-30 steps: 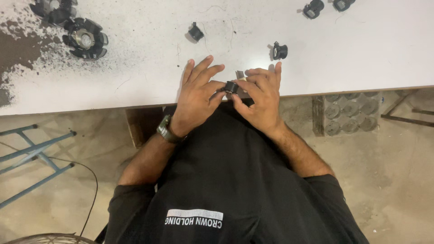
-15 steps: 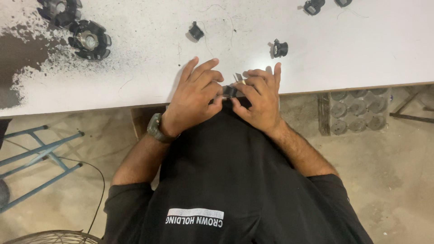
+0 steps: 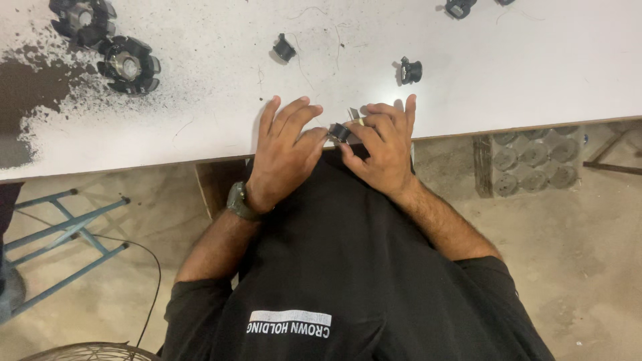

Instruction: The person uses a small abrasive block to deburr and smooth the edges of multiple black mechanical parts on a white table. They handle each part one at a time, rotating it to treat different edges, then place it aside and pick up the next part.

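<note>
Both my hands meet at the front edge of the white table (image 3: 535, 73). My left hand (image 3: 284, 154), with a dark watch at the wrist, and my right hand (image 3: 381, 147) pinch a small black ring-shaped part (image 3: 341, 132) between their fingertips. A thin pale metal piece (image 3: 353, 113) sticks up just behind the part, by my right fingers. How it joins the part is hidden by the fingers.
Two similar small black parts (image 3: 284, 48) (image 3: 410, 70) lie farther back on the table. Two larger black round parts (image 3: 127, 65) (image 3: 81, 18) sit at the far left beside a dark powder stain (image 3: 27, 93). A blue metal frame (image 3: 67, 234) stands on the floor at left.
The view has shifted slightly. My hands stay together on the small black part, with the fingers moving a little around it.
</note>
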A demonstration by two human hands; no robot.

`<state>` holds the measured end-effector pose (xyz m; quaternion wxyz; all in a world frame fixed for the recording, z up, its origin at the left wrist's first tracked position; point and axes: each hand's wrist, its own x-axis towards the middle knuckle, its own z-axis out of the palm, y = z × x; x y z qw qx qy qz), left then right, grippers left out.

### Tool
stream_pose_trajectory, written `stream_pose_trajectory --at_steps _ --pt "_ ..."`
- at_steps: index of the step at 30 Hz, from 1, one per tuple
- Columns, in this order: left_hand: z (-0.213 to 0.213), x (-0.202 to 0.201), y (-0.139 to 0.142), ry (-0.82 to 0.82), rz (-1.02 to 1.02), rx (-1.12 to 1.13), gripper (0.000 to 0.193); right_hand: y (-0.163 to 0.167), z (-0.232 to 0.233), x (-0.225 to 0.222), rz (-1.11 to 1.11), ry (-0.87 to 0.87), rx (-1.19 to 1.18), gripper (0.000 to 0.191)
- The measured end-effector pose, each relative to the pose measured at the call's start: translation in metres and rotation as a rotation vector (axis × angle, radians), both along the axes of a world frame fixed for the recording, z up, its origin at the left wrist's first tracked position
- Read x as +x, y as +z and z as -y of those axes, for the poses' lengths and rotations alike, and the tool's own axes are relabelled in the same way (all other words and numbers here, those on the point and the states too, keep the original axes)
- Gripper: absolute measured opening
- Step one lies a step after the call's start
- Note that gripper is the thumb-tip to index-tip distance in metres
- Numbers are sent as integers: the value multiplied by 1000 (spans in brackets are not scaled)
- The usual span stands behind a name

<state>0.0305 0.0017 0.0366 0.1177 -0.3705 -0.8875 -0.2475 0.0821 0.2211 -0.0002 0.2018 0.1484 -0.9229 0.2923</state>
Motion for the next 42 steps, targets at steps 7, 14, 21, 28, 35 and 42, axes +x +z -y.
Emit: stream_pose_trajectory --at_steps 7,14,21,28,35,42 --pt "19 8 9 -12 65 -64 17 -3 -1 1 -5 -3 9 35" --pt "3 2 -4 11 -65 29 24 -2 2 1 -3 -26 19 34" --pt "-4 0 -17 -79 -205 38 14 -9 0 0 -15 11 16 33" --pt "-7 -6 6 -15 204 252 13 -6 -4 -1 -27 52 44 34" --pt "-8 -7 10 62 493 361 14 6 -5 2 26 19 32 37" --pt "-16 3 -4 57 469 438 15 -1 6 22 -99 139 -233 30"
